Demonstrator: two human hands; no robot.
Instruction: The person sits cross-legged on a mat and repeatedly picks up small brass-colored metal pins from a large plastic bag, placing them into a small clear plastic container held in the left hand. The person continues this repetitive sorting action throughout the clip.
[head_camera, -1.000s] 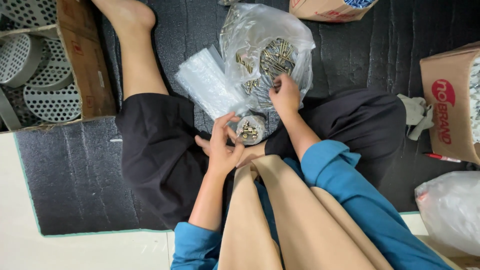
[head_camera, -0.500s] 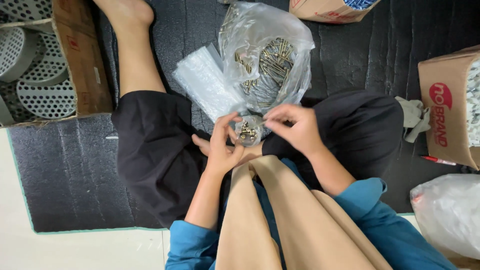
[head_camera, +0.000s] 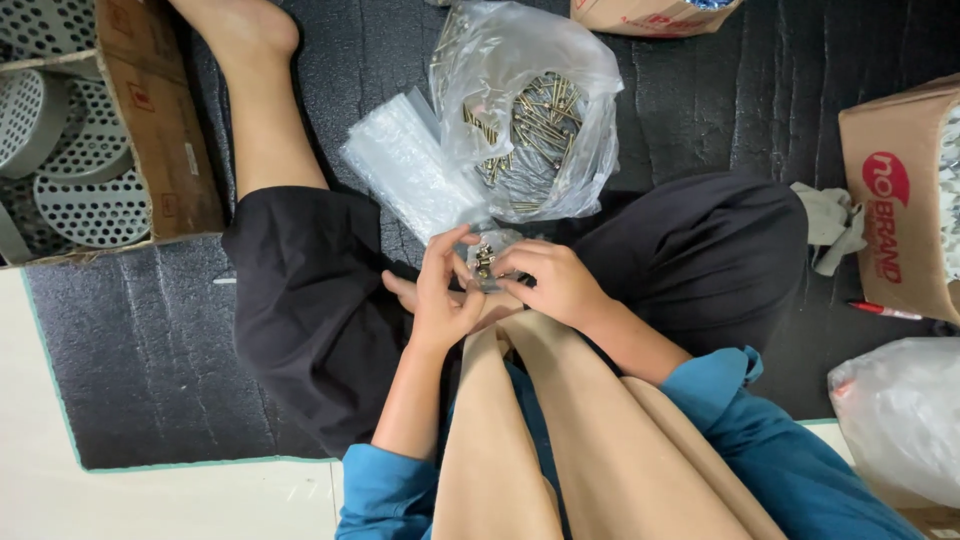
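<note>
Both hands meet in the lap of a seated person in black trousers. The left hand (head_camera: 440, 295) and the right hand (head_camera: 550, 285) are closed together on a small clear plastic pouch holding brass-coloured screws (head_camera: 487, 262); the pouch sits between the two sets of fingertips, pinched from either side. How firmly the pouch is held cannot be told.

Just beyond the hands lies a large clear plastic bag of loose brass-coloured screws (head_camera: 530, 120), its mouth open toward them. Beside it, beyond the left hand, rests a stack of empty small clear plastic pouches (head_camera: 405, 170), close to the held pouch.

Well to the left of the left hand stands an open brown cardboard box of grey perforated round metal discs (head_camera: 90, 150). Far to the right of the right hand are a second brown cardboard box (head_camera: 900, 200), a crumpled grey cloth (head_camera: 830, 225) and a red pen (head_camera: 880, 310). All rest on a black foam floor mat (head_camera: 140, 360).
</note>
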